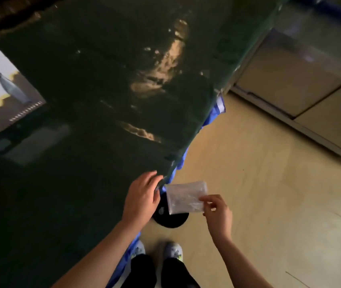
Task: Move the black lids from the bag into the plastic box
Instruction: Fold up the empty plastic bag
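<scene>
Dark green table (pixel 82 121), left hand (pixel 142 196) spread flat and loose on its near corner, right hand (pixel 217 213) just off that corner pinching a small clear plastic bag (pixel 186 197), black round shape (pixel 170 220) beneath, possibly a lid, boxes (pixel 1 92) at the table's far left edge.

Right hand (pixel 217 213) pinching corner of clear plastic bag (pixel 185 197) just off edge of dark green surface (pixel 82 121). Left hand (pixel 142 196) flat at surface edge. Black round object (pixel 170 219) on floor (pixel 259 183) beneath bag.
</scene>
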`<state>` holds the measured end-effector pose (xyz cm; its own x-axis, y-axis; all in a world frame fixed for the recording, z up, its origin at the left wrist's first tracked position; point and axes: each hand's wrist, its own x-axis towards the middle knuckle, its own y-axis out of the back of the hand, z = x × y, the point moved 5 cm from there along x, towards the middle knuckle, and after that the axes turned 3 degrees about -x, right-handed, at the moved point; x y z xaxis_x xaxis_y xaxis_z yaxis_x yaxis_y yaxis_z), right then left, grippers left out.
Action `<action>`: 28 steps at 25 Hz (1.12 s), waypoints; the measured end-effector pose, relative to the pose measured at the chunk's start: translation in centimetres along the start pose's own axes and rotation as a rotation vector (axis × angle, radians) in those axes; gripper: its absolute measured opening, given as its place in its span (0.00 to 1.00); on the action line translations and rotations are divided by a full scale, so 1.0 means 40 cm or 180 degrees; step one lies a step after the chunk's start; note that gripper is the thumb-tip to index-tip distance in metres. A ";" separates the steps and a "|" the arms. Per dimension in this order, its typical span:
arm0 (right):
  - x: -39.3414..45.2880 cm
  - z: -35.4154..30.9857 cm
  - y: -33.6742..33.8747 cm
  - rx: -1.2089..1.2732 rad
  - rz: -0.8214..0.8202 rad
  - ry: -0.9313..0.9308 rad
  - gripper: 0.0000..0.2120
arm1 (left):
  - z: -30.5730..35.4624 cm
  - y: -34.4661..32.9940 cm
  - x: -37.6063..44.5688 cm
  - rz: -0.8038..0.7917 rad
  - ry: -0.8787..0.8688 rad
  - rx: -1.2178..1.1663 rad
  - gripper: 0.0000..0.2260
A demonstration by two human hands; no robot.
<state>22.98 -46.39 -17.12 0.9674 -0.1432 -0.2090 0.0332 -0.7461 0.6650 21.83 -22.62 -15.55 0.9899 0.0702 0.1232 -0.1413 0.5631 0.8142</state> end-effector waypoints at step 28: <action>0.185 0.750 -0.891 -0.2504 -0.2305 -0.0390 0.29 | -0.064 -0.182 0.029 -0.0004 -0.0225 0.1282 0.24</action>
<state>21.44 -40.37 -63.86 0.6225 0.0679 -0.7797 0.7826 -0.0580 0.6198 24.04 -24.54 -22.79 0.9888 0.0050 0.1494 -0.1475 0.1948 0.9697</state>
